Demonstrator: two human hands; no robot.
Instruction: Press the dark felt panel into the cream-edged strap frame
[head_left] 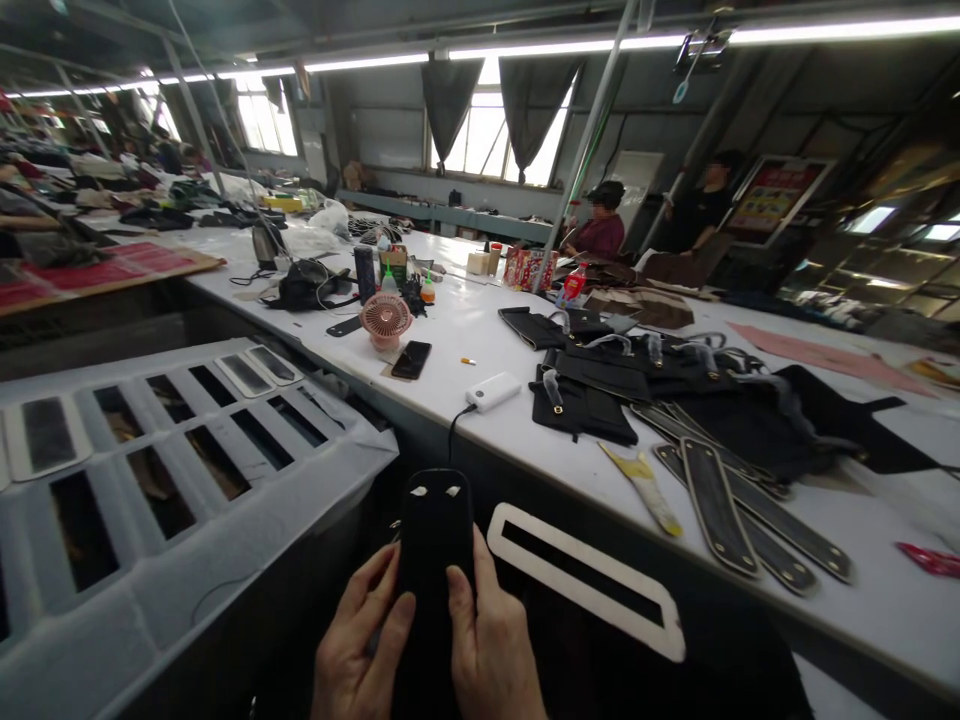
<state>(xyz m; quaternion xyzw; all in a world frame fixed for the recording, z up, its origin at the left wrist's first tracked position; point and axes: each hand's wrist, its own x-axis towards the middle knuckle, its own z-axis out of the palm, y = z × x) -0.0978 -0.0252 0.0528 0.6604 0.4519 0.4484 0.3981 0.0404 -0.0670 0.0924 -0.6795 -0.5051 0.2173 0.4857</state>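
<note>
Between my two hands stands a long black strap piece with a rounded top end, held upright above my lap. Two small whitish tabs show near its top. My left hand grips its left edge, thumb on the near face and fingers behind. On the opposite edge, my right hand holds it the same way. The strap's lower part blends into dark material below. To the right of my right hand lies a white frame-shaped piece with a long slot, on a dark surface.
At left is a grey slotted rack. The white table ahead carries a pink fan, a phone, a white power bank, a glue tube, black bag parts and dark straps. People are beyond it.
</note>
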